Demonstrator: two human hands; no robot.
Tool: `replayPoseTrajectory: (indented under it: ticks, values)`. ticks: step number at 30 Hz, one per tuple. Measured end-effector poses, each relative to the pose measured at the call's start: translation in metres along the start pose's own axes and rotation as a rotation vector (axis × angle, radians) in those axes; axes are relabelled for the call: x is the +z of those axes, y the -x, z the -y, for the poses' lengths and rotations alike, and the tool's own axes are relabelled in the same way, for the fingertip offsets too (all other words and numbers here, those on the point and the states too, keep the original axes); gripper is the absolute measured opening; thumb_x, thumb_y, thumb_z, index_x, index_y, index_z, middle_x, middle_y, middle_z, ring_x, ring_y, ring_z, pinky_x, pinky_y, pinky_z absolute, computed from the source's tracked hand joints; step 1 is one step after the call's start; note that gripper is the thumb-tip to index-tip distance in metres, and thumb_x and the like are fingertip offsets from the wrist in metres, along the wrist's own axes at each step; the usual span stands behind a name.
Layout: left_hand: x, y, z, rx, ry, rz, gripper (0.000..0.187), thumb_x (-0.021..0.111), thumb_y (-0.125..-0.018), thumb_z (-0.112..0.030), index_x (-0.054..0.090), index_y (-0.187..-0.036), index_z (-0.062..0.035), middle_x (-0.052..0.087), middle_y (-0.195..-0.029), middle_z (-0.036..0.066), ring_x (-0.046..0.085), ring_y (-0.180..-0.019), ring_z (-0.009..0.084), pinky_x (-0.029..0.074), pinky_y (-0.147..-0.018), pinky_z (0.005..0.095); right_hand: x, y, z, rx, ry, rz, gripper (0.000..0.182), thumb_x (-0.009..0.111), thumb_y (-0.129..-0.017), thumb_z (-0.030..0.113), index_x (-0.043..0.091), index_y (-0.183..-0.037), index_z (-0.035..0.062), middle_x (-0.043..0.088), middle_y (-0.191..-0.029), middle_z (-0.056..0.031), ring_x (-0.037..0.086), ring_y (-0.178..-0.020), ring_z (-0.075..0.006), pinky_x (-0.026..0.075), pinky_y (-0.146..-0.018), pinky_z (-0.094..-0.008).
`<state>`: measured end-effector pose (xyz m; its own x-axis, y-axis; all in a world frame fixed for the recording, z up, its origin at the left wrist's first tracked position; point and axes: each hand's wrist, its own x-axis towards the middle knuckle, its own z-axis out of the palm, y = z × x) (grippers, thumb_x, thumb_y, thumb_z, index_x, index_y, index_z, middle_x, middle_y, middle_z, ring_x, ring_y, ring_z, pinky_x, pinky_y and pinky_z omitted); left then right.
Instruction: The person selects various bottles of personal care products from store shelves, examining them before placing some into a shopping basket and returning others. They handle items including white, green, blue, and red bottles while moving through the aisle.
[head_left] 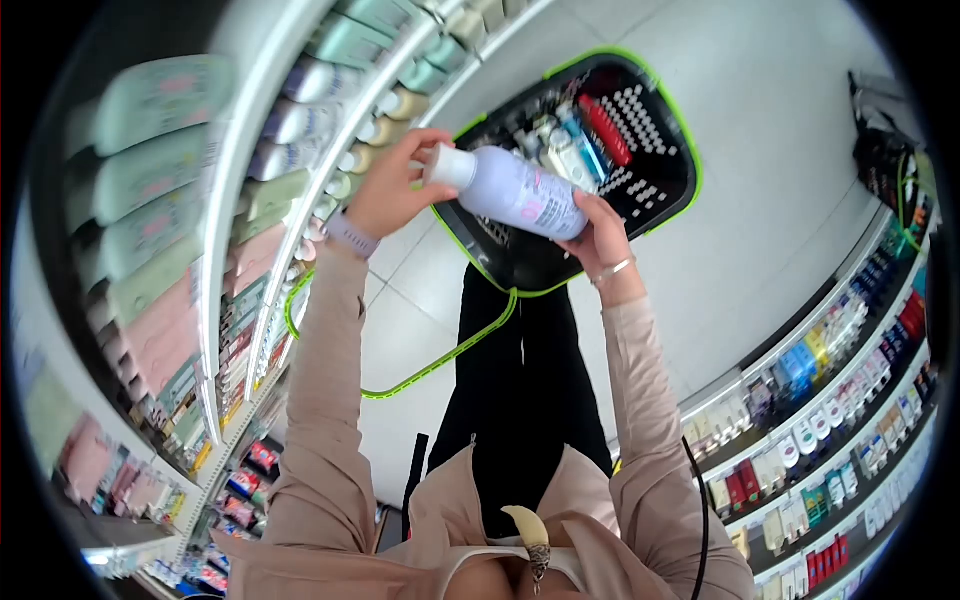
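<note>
A lavender bottle with a white cap lies tilted between my two hands, its printed label facing up. My left hand has its thumb and fingers closed around the cap end. At the bottle's base, my right hand grips it from the side. Beneath the bottle stands a black shopping basket with a bright green rim. Inside it lie a red package, a blue-and-white package and several pale containers, partly hidden by the bottle and my hands.
On the left, shelves hold rows of green, pink and white bottles. More curved shelves with small products run along the right. The basket's green handle hangs out toward my legs. A dark bag-like object is at far right.
</note>
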<state>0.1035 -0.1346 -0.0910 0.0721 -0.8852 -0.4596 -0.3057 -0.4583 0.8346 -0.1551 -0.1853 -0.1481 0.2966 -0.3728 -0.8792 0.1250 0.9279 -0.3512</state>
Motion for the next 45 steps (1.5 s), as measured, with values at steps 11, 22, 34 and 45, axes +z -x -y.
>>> replayPoseTrajectory:
  ticks: [11,22,34,45]
  values:
    - [-0.075,0.207,-0.24,0.653,0.686,-0.634,0.066,0.056,-0.071,0.003,0.024,-0.128,-0.0036,0.042,-0.12,0.016,0.043,-0.107,0.0194,0.036,-0.089,0.0311,0.156,0.268,0.091,-0.358,0.047,0.594,0.045,0.057,-0.076,0.005,0.038,-0.116,-0.0037,0.049,-0.106,-0.011,0.051,-0.096,-0.0194,0.045,-0.079,-0.0293]
    - [-0.119,0.307,-0.281,0.614,0.857,-0.949,0.042,0.062,-0.07,-0.001,0.045,-0.108,0.0022,0.054,-0.096,0.006,0.051,-0.087,0.0125,0.04,-0.079,0.0255,0.241,0.325,0.051,-0.585,0.043,0.829,0.052,0.055,-0.075,0.0,0.032,-0.121,-0.0055,0.043,-0.114,-0.0108,0.046,-0.101,-0.0178,0.039,-0.085,-0.0277]
    - [-0.237,0.327,-0.364,0.753,-0.01,-1.178,0.045,0.073,-0.058,-0.011,0.052,-0.096,0.0027,0.054,-0.094,0.007,0.053,-0.085,0.0123,0.043,-0.076,0.0252,0.402,0.334,0.085,-1.012,0.534,0.94,0.065,0.066,-0.068,0.008,0.031,-0.12,-0.0078,0.041,-0.119,-0.017,0.049,-0.1,-0.0237,0.04,-0.085,-0.0306]
    - [-0.291,0.298,-0.349,0.725,-0.308,-1.132,0.051,0.067,-0.061,-0.006,0.043,-0.106,-0.0075,0.054,-0.097,0.01,0.054,-0.09,0.0187,0.042,-0.079,0.0286,0.493,0.347,0.092,-1.372,0.904,0.689,0.074,0.075,-0.053,0.011,0.035,-0.112,-0.006,0.048,-0.107,-0.018,0.049,-0.1,-0.026,0.04,-0.082,-0.0318]
